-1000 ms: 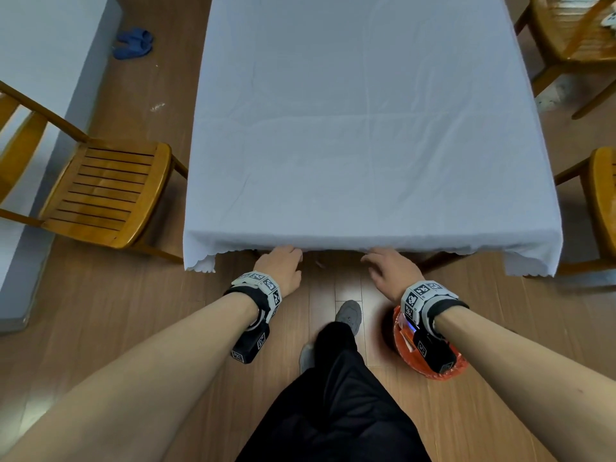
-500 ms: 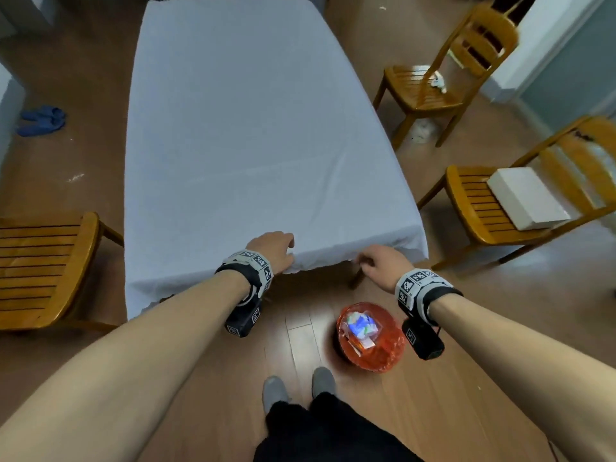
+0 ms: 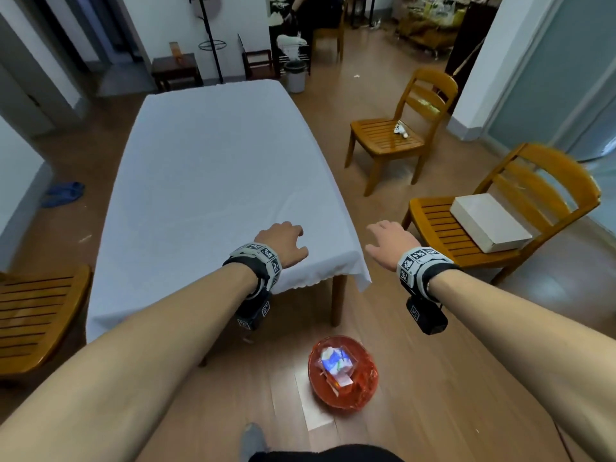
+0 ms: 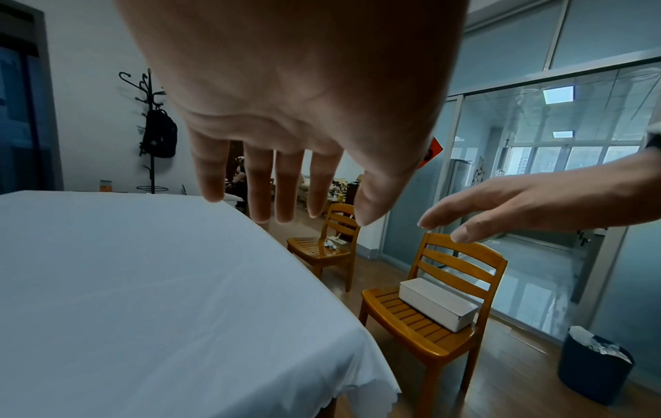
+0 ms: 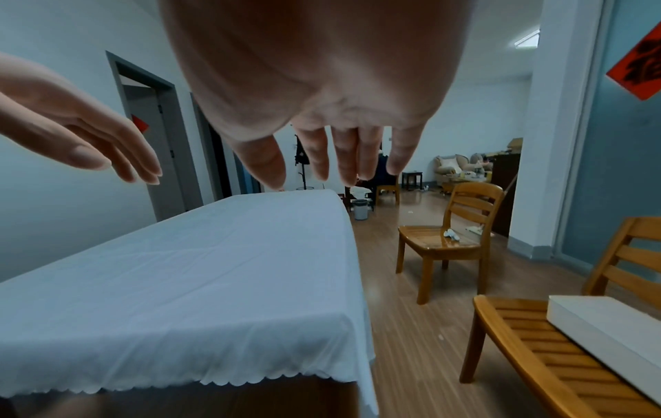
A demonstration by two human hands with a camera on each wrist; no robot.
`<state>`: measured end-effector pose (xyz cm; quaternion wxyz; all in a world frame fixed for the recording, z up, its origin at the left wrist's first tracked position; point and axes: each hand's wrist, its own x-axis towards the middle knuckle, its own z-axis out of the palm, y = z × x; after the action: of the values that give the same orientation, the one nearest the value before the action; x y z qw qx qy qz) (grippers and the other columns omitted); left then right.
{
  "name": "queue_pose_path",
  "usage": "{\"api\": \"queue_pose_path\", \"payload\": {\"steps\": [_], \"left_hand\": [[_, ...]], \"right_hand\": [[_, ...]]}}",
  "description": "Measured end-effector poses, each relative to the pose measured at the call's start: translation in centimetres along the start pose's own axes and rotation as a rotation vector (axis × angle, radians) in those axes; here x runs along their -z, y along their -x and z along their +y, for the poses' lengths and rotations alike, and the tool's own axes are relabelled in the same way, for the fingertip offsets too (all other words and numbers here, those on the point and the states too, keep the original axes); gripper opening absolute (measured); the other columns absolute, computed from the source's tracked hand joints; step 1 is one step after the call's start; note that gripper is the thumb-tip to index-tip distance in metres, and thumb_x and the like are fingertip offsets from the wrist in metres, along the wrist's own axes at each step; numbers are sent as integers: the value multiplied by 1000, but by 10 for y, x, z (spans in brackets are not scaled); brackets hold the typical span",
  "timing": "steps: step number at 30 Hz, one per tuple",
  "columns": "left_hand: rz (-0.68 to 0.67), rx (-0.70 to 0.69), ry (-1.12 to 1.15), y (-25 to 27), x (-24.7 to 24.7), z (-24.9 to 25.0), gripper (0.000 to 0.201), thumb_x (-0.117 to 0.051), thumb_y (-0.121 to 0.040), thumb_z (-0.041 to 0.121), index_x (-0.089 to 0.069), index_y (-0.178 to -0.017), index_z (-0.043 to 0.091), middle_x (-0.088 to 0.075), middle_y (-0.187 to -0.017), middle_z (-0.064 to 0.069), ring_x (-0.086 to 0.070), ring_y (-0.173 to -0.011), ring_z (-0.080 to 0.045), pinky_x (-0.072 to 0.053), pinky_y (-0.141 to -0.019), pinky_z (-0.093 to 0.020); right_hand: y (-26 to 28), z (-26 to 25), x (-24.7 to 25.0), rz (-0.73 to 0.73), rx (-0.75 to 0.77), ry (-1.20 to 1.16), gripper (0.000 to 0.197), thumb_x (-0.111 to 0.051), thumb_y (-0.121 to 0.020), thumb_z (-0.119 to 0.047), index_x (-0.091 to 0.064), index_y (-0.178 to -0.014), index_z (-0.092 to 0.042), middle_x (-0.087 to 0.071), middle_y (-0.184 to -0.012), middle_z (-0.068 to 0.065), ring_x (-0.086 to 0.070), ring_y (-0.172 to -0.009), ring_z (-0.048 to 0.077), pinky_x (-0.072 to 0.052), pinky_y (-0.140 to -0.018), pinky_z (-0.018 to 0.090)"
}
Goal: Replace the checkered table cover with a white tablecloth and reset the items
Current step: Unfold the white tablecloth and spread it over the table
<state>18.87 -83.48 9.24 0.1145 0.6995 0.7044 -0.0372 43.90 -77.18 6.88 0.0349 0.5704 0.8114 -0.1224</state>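
White cotton tablecloth with a scalloped hem already lies flat over the long wooden table, its long axis running away from us; we see no checkered cover anywhere. So we judge that what remains is resetting the items. Our left hand hovers just above the near right corner of the cloth, fingers loosely spread and holding nothing. Our right hand hangs off the table's right edge, between the corner and the nearest chair, also relaxed and empty.

The relation that matters most is this: the flat white rectangular box lies on the slatted seat of the yellow-brown wooden chair to our right, beyond the right hand, so that hand is clearly the nearer one. The box's long axis runs roughly along the seat, from near the chair back toward its front edge, which would suit a two-handed lift from its ends. The translucent red bowl holding small wrapped packets sits on the wood floor below and between our forearms, close to our feet, and either hand would need to drop well down for it.

A second wooden chair stands farther off, with a small white object on its seat that we cannot identify.
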Motion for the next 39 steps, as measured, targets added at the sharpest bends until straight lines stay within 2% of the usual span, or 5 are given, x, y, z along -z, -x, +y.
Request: {"api": "queue_pose_path", "payload": {"steps": [10,21,26,30,39], "left_hand": [[-63,121,-84,13,1,74,60,-47,-89,49,-41,-143,24,-47,-142,-4,-49,-124,-27,-47,-94,-43],[-128,218,-52,51,-13,58,62,-50,-87,47,-40,-144,24,-46,-143,-4,-48,-126,-27,-46,-95,-42],[-131,263,9,72,-21,26,63,-51,-88,46,-39,-145,24,-43,-145,-4,-45,-128,-27,-46,-97,-44],[-126,268,79,90,-34,-16,63,-51,-88,46,-38,-145,23,-41,-145,-4,-43,-130,-27,-45,-99,-47],[-123,275,153,156,-67,-195,63,-49,-90,50,-37,-145,23,-42,-145,-4,-45,-129,-26,-46,-98,-45]], "right_hand": [[22,71,14,-21,-13,9,64,-53,-90,-46,-39,-146,-19,-43,-150,8,-48,-130,29,-52,-97,46],[37,42,-8,-101,75,-28,65,-52,-89,-48,-39,-145,-18,-44,-148,8,-46,-131,30,-47,-98,46],[42,6,-16,-114,112,3,66,-53,-82,-52,-40,-140,-24,-49,-140,5,-50,-122,27,-51,-91,46],[43,-35,-27,-130,102,47,74,-55,-85,-55,-32,-148,-25,-42,-148,5,-47,-129,28,-50,-97,46],[34,-204,-70,-178,128,90,79,-57,-88,-54,-27,-152,-19,-39,-151,7,-42,-135,28,-42,-103,49]]}}
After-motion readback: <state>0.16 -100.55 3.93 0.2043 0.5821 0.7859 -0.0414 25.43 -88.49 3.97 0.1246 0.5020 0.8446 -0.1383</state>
